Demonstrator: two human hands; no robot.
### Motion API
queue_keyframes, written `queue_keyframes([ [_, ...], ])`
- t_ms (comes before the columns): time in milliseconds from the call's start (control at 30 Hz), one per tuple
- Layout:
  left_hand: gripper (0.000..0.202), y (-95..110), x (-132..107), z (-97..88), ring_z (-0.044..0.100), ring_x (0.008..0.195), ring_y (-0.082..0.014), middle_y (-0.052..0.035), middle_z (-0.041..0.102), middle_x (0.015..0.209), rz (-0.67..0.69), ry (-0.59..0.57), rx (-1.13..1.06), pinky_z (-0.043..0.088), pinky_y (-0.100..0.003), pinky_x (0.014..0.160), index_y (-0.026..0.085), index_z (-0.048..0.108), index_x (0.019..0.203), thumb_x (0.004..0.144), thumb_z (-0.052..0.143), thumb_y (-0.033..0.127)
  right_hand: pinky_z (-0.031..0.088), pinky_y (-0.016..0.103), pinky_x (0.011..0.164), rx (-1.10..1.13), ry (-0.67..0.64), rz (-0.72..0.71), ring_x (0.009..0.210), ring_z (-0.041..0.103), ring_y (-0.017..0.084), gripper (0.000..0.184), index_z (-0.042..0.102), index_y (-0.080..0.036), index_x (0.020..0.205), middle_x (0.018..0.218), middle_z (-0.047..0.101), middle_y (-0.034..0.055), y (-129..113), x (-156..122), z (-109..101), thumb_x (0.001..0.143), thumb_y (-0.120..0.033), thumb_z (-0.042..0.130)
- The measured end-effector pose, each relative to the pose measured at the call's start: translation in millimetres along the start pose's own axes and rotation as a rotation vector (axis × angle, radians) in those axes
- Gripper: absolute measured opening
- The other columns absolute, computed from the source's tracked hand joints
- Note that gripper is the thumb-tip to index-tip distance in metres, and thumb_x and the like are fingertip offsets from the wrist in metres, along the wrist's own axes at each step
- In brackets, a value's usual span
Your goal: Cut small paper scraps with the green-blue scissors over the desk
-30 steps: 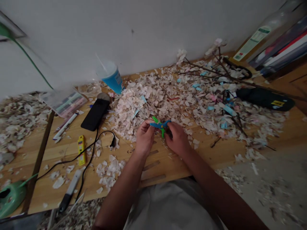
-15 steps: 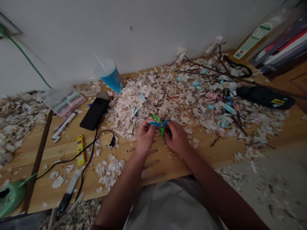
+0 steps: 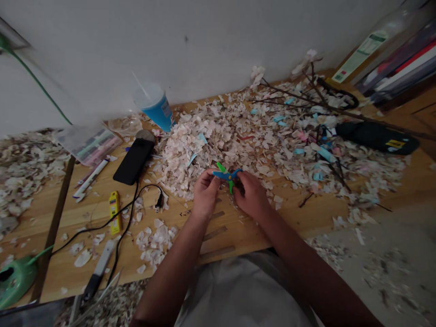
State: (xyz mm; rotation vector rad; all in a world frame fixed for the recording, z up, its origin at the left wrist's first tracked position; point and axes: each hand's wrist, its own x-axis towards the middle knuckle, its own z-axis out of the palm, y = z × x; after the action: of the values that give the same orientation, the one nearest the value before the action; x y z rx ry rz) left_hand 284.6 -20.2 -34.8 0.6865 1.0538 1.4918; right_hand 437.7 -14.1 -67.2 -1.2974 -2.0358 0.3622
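Note:
Small scissors (image 3: 226,175) with blue and green parts sit between my two hands, over the near edge of a big heap of pale paper scraps (image 3: 231,136). My right hand (image 3: 251,195) is closed around the scissors' handles. My left hand (image 3: 205,193) is curled with its fingertips pinched at the blades' left tip; whatever small piece it holds is too small to make out. Both hands hover just above the wooden table (image 3: 190,236).
A blue cup with a straw (image 3: 155,106) stands at the back by the wall. A black phone (image 3: 135,160) with a cable, a yellow cutter (image 3: 115,211), pens and a clear case lie left. Dark twigs (image 3: 316,102) and a black pouch (image 3: 376,136) lie right.
Hardly anything differs: both hands stay at the scissors, and the view has shifted a little.

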Motion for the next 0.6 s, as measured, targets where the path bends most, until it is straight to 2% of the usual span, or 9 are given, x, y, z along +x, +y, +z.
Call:
queue_keyframes([
  [233, 0.033, -1.0, 0.6, -0.1, 0.06, 0.07, -0.0105, 0.0004, 0.066, 0.08, 0.018, 0.018, -0.041, 0.051, -0.024, 0.071, 0.02, 0.068, 0.086, 0.072, 0.083, 0.046, 0.053, 0.049, 0.086, -0.01, -0.004, -0.034, 0.099, 0.063, 0.032, 0.037, 0.054, -0.019, 0.119, 0.107, 0.066, 0.0153, 0.2, 0.0, -0.6, 0.082, -0.019, 0.055],
  [600, 0.021, 14.4, 0.9, -4.8, 0.062, 0.071, -0.013, -0.0017, 0.069, 0.08, 0.16, 0.006, 0.273, 0.051, -0.025, 0.07, 0.02, 0.071, 0.087, 0.08, 0.076, 0.039, 0.052, 0.047, 0.084, 0.006, -0.006, -0.027, 0.097, 0.063, 0.031, 0.033, 0.055, -0.019, 0.116, 0.103, 0.067, 0.015, -3.3, 2.7, -4.1, 0.083, -0.019, 0.056],
])
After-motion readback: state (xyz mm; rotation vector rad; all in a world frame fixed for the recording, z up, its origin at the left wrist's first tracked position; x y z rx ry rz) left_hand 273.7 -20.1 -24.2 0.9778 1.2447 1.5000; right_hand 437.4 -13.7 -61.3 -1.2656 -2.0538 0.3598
